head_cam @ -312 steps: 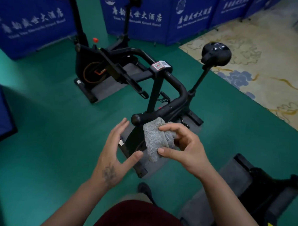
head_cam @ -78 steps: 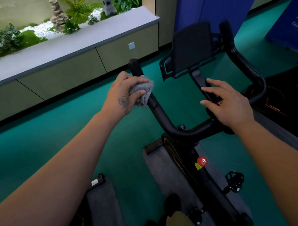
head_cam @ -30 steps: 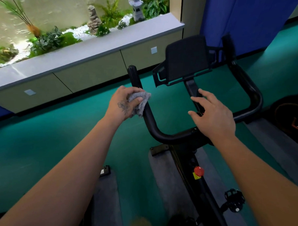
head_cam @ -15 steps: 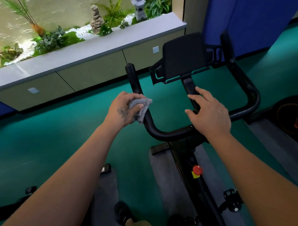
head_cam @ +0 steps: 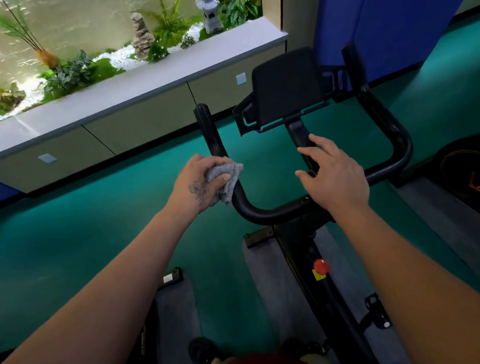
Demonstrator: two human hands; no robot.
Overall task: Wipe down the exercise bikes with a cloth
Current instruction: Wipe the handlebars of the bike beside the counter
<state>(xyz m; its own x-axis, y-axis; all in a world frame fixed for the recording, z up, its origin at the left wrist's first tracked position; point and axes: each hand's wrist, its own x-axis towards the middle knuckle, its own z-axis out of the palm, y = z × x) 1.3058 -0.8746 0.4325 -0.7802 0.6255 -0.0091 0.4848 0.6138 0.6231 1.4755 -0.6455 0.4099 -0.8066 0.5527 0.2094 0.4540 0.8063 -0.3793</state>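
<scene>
The left hand (head_cam: 199, 184) has the grey cloth (head_cam: 225, 180) bunched in curled fingers and pressed against the left arm of the bike's handlebar (head_cam: 248, 207), at about nine o'clock from the stem. The right hand (head_cam: 334, 176) rests with fingers spread near the centre post. I'd say only this arm is under way; the right bar, console (head_cam: 287, 86) and frame look untouched. Since a moment ago the cloth has slid down toward the bend.

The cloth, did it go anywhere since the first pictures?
Yes. The grey cloth passed from the right hand to the left hand, which now grips it round the left handlebar of a different bike and has slid it down toward the bend. The right hand has stayed open on the centre post.
</scene>
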